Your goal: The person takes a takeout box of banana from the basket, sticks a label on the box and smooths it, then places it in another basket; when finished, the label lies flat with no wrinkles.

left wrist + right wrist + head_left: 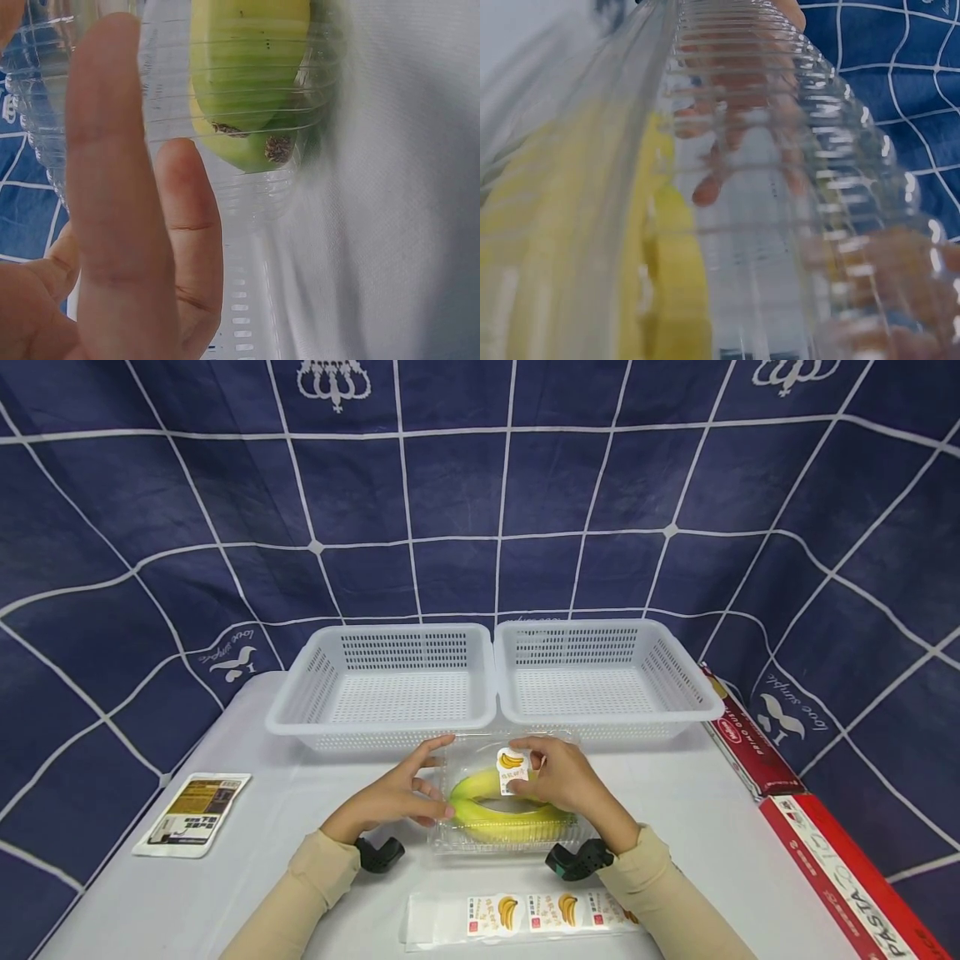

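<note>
While the right grip pinches the banana label at the clear container of bananas on the counter, the left grip spreads loosely, pinching nothing, by the container's left side. Smoothing the label outward from its middle should limit creases.

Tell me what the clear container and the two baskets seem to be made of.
Clear container: probably thin, glossy plastic, being transparent and ribbed with bright highlights. Left basket and right basket: likely moulded plastic, whitish, perhaps satin, with smooth rims and regular slots.
</note>
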{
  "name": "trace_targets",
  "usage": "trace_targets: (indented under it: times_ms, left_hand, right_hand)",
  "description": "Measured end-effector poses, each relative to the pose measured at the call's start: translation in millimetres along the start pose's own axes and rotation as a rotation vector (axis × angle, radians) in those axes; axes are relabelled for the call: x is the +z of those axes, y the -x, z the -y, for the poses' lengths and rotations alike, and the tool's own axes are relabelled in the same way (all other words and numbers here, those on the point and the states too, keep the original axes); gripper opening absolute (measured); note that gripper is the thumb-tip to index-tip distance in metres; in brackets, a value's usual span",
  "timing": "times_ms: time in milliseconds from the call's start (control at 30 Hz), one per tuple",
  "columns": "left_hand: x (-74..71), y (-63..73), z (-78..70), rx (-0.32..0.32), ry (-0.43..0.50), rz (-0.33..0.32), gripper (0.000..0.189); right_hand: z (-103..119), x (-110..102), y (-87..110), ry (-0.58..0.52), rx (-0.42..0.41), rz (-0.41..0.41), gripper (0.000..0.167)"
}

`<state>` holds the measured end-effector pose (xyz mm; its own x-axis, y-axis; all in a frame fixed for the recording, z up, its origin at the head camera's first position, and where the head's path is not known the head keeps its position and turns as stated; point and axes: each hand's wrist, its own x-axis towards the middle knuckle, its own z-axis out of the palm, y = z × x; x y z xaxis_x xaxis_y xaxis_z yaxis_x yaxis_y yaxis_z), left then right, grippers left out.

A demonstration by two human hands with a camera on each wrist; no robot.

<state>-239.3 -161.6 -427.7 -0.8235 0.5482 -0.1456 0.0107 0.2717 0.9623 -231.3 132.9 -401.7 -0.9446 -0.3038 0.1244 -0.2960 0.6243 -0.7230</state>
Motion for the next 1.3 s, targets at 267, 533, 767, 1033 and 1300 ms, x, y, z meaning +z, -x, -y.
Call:
trace_targets:
  times_ms: [267, 533, 767, 1033, 1300]
  left_hand:
    - [0.5, 0.7, 0.1, 0.008, -0.002, 0.001, 0.112]
    - [4.0, -0.2, -0.2, 0.023, -0.007, -0.006, 0.111]
    - [5.1, -0.3, 2.2, 0.035, -0.018, 0.013, 0.106]
    - [6.2, 0.8, 3.6, 0.056, -0.033, 0.026, 0.106]
    - [7.9, 1.6, 1.1, 0.059, -0.042, 0.033, 0.106]
  right_hand:
    - [5, -12, 7.9, -0.044, -0.099, 0.089, 0.062]
    - [5, -43, 18.4, -0.178, -0.197, 0.228, 0.053]
    - [-9, -84, 24.9, -0.381, -0.275, 0.241, 0.044]
    - [-36, -130, 38.2, -0.515, -0.273, 0.076, 0.047]
    - [-75, -161, 50.1, -0.728, -0.306, -0.139, 0.045]
